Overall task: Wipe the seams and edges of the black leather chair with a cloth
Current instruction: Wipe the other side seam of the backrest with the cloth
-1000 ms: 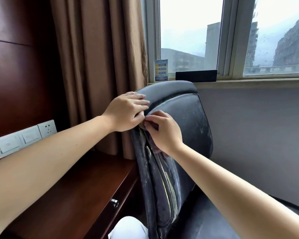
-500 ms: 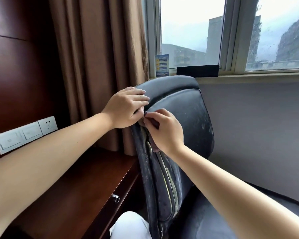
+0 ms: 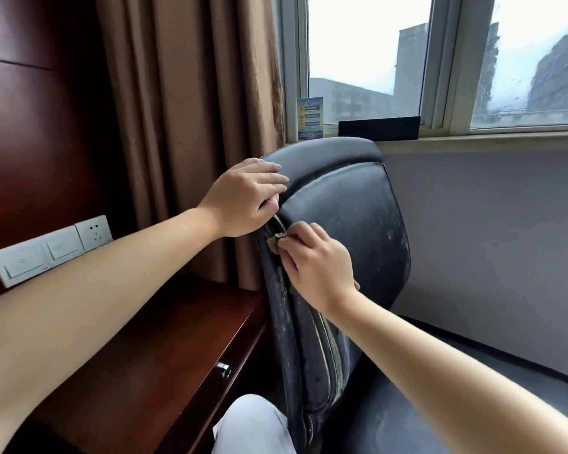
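1. The black leather chair (image 3: 348, 231) fills the middle of the view, its backrest turned edge-on to the person, probably so that the side seam (image 3: 325, 342) running down toward 6 o'clock can be reached.
2. The wooden desk (image 3: 164, 348) sits at 8 o'clock of the chair, just beside its edge; the brown curtain (image 3: 191, 126) hangs behind at 11 o'clock.
3. The left hand (image 3: 243, 199) lies over the backrest's upper corner, fingers stretched flat on the top pad and thumb tucked at the seam, seemingly to steady the chair and spread the fold.
4. The right hand (image 3: 315, 267), at 5 o'clock of the left, has its fingers pinched together on the cloth.
5. The cloth (image 3: 276, 241), a small brownish wad, is pressed into the seam just below the left thumb; most of it is hidden in the hand.
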